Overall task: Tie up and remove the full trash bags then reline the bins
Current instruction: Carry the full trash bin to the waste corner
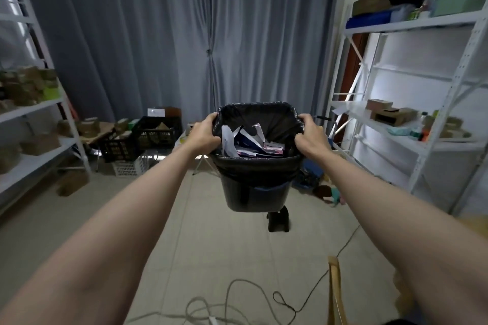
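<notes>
The left hand's fingers (211, 119) curl over the left rim of the black trash bin (254, 192), gripping it and the black trash bag (266, 117) lining it; the right hand (310, 137) grips the right rim likewise. Crumpled paper waste (250, 141) fills the bag. The bin hangs above the tiled floor (216, 245), before grey curtains (184, 34).

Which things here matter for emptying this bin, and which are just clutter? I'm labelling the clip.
Part of the job:
- black bin, held up off the floor
- black trash bag lining it
- paper waste inside
- left hand and right hand, gripping the rim

Just lying about:
- black crates
- cables on the floor
- shelf boxes
</notes>
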Available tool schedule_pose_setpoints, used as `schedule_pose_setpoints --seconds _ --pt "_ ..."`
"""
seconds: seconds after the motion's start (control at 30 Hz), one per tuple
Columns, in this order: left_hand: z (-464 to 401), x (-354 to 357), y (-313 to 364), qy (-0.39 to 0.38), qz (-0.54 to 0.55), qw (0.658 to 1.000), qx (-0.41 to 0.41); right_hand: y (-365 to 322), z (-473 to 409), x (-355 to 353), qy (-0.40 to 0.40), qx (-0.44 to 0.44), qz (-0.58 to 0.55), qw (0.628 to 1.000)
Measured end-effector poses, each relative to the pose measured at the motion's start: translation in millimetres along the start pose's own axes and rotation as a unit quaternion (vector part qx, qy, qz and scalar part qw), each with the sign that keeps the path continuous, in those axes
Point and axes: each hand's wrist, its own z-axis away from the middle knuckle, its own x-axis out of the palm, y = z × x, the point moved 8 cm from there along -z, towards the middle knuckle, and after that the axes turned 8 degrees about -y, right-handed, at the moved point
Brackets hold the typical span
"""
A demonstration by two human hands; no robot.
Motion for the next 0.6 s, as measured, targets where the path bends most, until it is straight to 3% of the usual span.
schedule_pose_setpoints --seconds 0.6 --pt "-355.6 32.2 -55.0 -0.010 -0.026 1.000 0.011 23.9 -338.3 73.9 0.003 0.013 -0.010 1.000"
